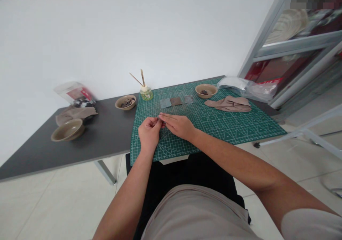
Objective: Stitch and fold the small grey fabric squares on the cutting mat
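Okay, on my screen the left hand (149, 133) and right hand (178, 126) meet just above the near part of a green cutting mat (221, 126), their fingertips (161, 117) pinched together, the left curled tight, the right nearly straight. Whatever they grip is too small for me to make out; I can't tell if they hold a thin sliver or nothing at all. Beyond them on the mat lie three small squares (175, 101) side by side (bluish grey, brown, translucent grey) — then a tan bowl of dark pieces (205, 90) and a folded tan cloth (228, 104). Off the mat, on the dark tabletop (107, 126), I see a second bowl of dark pieces (125, 102), a glass jar with two sticks (146, 94), a third bowl (68, 130), a crumpled cloth (76, 114) and a clear tub (72, 92). A plastic bag (247, 88) sits near the mat's far corner.
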The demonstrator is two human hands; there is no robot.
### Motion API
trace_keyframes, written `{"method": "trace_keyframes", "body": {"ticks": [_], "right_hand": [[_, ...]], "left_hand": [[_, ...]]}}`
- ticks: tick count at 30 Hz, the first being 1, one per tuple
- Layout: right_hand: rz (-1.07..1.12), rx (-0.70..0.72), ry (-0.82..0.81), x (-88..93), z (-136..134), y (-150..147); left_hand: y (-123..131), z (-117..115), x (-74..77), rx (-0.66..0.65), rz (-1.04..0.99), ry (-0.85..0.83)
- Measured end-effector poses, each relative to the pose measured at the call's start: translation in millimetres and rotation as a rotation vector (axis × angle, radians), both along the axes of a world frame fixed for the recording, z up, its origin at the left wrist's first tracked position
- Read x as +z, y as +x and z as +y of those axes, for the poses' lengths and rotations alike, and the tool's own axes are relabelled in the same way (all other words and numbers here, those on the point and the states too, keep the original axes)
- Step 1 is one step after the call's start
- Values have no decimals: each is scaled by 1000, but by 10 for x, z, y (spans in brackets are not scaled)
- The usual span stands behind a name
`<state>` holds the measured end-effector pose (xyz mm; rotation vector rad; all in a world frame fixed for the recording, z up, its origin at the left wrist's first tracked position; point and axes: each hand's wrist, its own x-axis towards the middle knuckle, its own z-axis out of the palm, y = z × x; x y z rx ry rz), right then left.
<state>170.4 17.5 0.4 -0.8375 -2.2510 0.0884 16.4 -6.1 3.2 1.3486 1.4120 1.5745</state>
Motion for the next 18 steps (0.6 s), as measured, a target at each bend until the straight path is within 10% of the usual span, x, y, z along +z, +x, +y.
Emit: {"method": "trace_keyframes", "body": {"ticks": [18], "right_hand": [[13,-45,-83,-4,30,-19]], "left_hand": [[-19,-9,-1,-42,41,31]]}}
